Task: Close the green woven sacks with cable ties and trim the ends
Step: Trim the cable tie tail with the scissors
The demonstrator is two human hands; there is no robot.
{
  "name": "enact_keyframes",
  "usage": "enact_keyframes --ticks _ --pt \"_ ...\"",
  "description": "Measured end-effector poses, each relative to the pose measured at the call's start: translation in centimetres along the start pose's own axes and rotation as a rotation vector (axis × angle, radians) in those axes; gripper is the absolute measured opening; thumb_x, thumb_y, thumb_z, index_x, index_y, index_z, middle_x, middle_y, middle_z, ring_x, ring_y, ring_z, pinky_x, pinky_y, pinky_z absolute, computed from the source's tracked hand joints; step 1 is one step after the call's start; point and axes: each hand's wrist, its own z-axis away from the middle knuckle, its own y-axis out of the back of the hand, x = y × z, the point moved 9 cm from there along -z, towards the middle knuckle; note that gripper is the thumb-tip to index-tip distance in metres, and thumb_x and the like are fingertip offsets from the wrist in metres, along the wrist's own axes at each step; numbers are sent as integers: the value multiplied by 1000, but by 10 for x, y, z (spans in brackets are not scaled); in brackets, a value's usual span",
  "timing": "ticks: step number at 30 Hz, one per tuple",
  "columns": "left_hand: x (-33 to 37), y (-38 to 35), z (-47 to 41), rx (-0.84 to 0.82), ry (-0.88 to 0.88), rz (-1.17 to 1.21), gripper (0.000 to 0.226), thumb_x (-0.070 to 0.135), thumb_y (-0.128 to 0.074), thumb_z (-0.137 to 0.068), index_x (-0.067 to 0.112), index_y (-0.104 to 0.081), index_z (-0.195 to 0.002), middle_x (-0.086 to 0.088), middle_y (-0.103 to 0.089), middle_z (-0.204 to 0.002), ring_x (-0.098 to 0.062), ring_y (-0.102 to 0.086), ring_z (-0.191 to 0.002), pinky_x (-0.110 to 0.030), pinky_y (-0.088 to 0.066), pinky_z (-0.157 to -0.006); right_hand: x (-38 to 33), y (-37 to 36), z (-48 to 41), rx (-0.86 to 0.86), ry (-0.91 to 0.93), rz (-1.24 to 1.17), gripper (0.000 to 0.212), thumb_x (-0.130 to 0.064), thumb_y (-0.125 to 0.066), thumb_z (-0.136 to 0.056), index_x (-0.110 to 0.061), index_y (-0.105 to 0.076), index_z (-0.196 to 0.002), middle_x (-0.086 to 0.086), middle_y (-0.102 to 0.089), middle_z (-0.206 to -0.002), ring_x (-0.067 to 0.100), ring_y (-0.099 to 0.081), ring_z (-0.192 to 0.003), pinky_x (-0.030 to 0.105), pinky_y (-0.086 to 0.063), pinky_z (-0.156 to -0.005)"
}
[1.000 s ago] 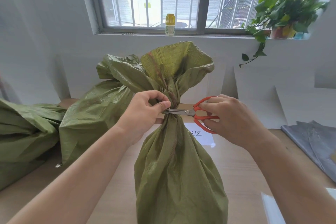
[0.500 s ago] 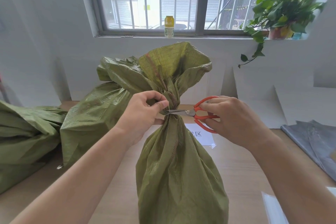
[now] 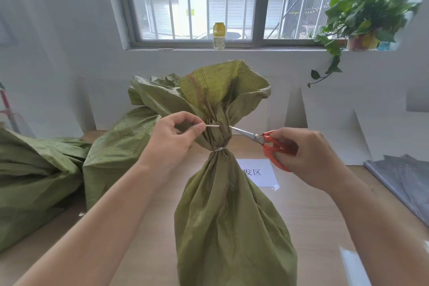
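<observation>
Person, head view, arms and hands only.

- Left forearm (image 3: 99, 227): bare along all that shows, down to the frame edge. Long, narrowing to the wrist.
- Right forearm (image 3: 376, 227): the same, bare to the frame edge, broad low in the frame and slimmer at the wrist.
- Left hand (image 3: 173, 137): bare. Fingers (image 3: 197, 129) slender; thumbnail shows, cut short.
- Right hand (image 3: 304, 155): bare. Back is smooth, with the knuckles a low rounded ridge. Wrist bone slightly raised.

Nails on the right hand are too hidden to judge.
</observation>
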Motion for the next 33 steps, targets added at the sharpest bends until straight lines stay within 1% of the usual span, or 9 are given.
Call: enact_keyframes --ticks 3,6,11,15,18,22,26,30,33 --pt "-10 3 6 9 -48 68 4 28 -78 -95 27 -76 -91 -15 -75 -99 -38 -65 -91 -65 -54 -100 22 -12 12 13 -127 -149 19 -25 -88 -82 -22 -80 -98 -10 -77 -76 12 -70 -69 19 -55 -67" --pt "-18 4 12 48 -84 116 5 24 -79 -93 24 -77 -89 5 -76 -95 -15 -69 -93 -56 -54 -105 38 -25 24 53 -235 -317 16 -23 -88 -81 -25 -80 -94 -6 -78 -79 22 -73 -72 27 -59 -68" --pt "-32 5 25 110 -91 169 4 20 -78 -94 17 -76 -91 11 -74 -86 -2 -66 -84 -29 -50 -90 55 -35 43 159 -403 -469 9 -20 -85 -84 -18 -80 -92 -1 -77 -77 16 -62 -61 25 -51 -57" --pt "-44 12 37 239 -116 88 7 26 -79 -93 31 -77 -88 -12 -67 -99 -13 -54 -81 -25 -48 -81 56 -42 56 264 -471 -495 17 -30 -87 -82 -17 -79 -89 3 -72 -71 18 -63 -60 27 -50 -56" --pt "-38 8 48 238 -189 87 6 21 -78 -93 26 -77 -90 -12 -55 -86 -9 -44 -67 -15 -42 -68 47 -46 62 309 -475 -505 16 -31 -88 -83 -18 -78 -87 4 -73 -71 21 -65 -63 28 -51 -57" --pt "-29 -3 58 175 -214 213 1 18 -79 -93 17 -79 -93 -3 -71 -81 -11 -58 -70 -27 -52 -70 34 -46 71 363 -485 -514 14 -29 -89 -82 -21 -78 -87 2 -74 -71 19 -68 -65 28 -53 -57" --pt "-24 -18 61 126 -193 261 3 15 -81 -91 18 -81 -91 -1 -77 -82 -13 -65 -68 -34 -57 -72 29 -40 85 408 -509 -525 13 -21 -90 -82 -17 -80 -90 3 -76 -76 10 -69 -62 19 -53 -54" --pt "-20 -45 70 103 -155 325 6 13 -82 -89 12 -83 -94 -7 -79 -79 -15 -68 -64 -44 -62 -77 36 -31 96 411 -513 -512 15 -25 -93 -78 -27 -81 -87 -3 -78 -76 15 -74 -70 32 -63 -68" --pt "-19 -70 78 108 -140 328 6 13 -81 -90 11 -83 -95 -7 -78 -77 -16 -69 -62 -45 -61 -78 54 -21 107 405 -520 -486 16 -30 -94 -75 -31 -82 -85 -6 -77 -73 15 -69 -65 34 -61 -69"
